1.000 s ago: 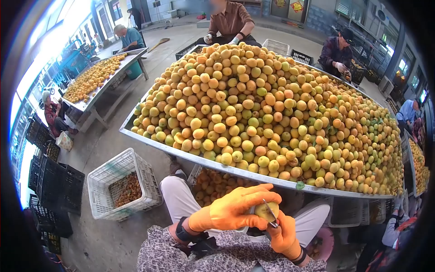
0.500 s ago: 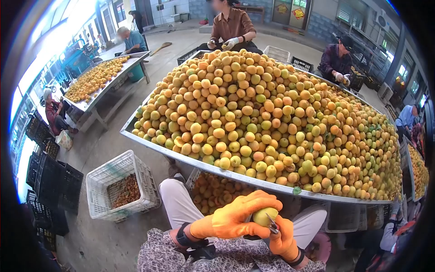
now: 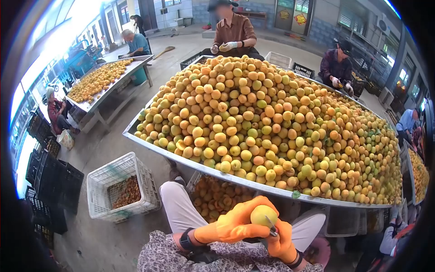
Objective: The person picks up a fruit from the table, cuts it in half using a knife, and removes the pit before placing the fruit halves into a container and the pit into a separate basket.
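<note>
My left hand [image 3: 238, 223], in an orange glove, holds a yellow-green apricot [image 3: 263, 216] between its fingers above my lap. Close against it, my right hand [image 3: 282, 240], also gloved in orange, grips a small metal blade [image 3: 272, 229] whose tip touches the fruit's right side. The blade's handle is mostly hidden in the glove. Beyond both hands, a large heap of apricots [image 3: 244, 118] lies on a metal-edged table [image 3: 199, 167]. Below the table edge, between my knees, more fruit [image 3: 217, 195] fills a crate.
At left on the floor stands a white crate [image 3: 97, 192] with brown pits or scraps. Black crates [image 3: 56, 181] are stacked farther left. Co-workers sit across the table [image 3: 235, 34] and at its right [image 3: 335, 65]. A second fruit table [image 3: 97, 102] stands back left.
The apricot has turned and lifted slightly between my hands. My view has shifted a little. The co-workers' hands across and at the right have moved.
</note>
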The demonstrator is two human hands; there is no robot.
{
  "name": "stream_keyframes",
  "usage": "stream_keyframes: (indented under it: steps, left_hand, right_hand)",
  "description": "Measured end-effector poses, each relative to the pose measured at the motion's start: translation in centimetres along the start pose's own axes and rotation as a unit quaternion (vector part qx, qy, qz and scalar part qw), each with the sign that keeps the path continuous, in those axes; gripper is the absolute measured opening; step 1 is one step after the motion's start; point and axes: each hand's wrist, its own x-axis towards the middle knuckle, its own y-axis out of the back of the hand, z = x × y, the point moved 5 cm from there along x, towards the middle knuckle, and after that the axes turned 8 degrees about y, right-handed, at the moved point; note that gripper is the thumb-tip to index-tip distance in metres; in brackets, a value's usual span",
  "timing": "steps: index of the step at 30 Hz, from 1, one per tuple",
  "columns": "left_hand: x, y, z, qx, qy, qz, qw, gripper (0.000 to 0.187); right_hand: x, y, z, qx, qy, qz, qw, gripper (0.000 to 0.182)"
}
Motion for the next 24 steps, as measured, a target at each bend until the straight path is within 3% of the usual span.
stream_keyframes:
  steps: [1,3,6,8,9,10,11,13,14,15,17,23,24]
  left_hand:
    - [0.0,0.3,0.9,0.128,-0.029,0.004,0.991,0.046]
    - [0.2,0.5,1.8,0.166,-0.050,0.002,0.985,0.048]
    - [0.4,0.8,3.8,0.436,-0.118,0.032,0.892,0.050]
    - [0.7,0.9,4.6,0.455,-0.124,0.031,0.881,0.050]
    - [0.6,0.9,4.8,0.475,-0.129,0.031,0.870,0.050]
    - [0.6,0.6,5.1,0.447,-0.150,0.026,0.882,0.052]
    - [0.6,0.3,4.5,0.350,-0.128,0.003,0.928,0.056]
    - [0.8,-0.5,1.9,0.078,-0.063,-0.059,0.993,0.048]
    - [0.4,-1.7,2.1,-0.083,-0.003,-0.068,0.994,0.044]
    - [0.6,-1.9,1.5,-0.083,-0.006,-0.066,0.994,0.044]
    - [0.6,-1.8,1.3,-0.058,-0.095,-0.041,0.993,0.043]
    - [0.9,-0.5,1.0,0.135,-0.020,-0.030,0.990,0.042]
    - [0.9,-0.2,1.1,0.201,-0.034,-0.016,0.979,0.043]
  right_hand:
    - [0.8,0.2,-0.4,0.045,-0.030,-0.043,0.998,0.050]
    - [0.9,0.8,-0.3,0.091,-0.061,-0.085,0.990,0.048]
    - [0.2,1.5,0.4,0.034,-0.078,-0.165,0.983,0.047]
    - [-0.2,1.4,0.9,0.057,-0.170,-0.201,0.963,0.047]
    - [-0.5,1.0,1.3,0.058,-0.170,-0.202,0.963,0.047]
    - [-0.7,0.5,1.8,0.062,-0.118,-0.163,0.978,0.048]
    - [-0.8,0.4,1.8,0.065,-0.065,-0.123,0.988,0.050]
    - [-0.9,-0.3,1.2,0.080,-0.070,-0.124,0.987,0.052]
    - [-0.6,-0.8,1.0,0.075,-0.053,-0.065,0.994,0.052]
    - [-0.2,-0.7,0.7,0.070,-0.036,-0.007,0.997,0.052]
    - [0.5,-0.3,0.4,0.070,-0.044,-0.060,0.995,0.053]
    - [-0.6,0.4,0.9,0.090,-0.108,-0.141,0.980,0.053]
    - [-0.8,0.2,1.1,0.088,-0.054,-0.080,0.991,0.052]
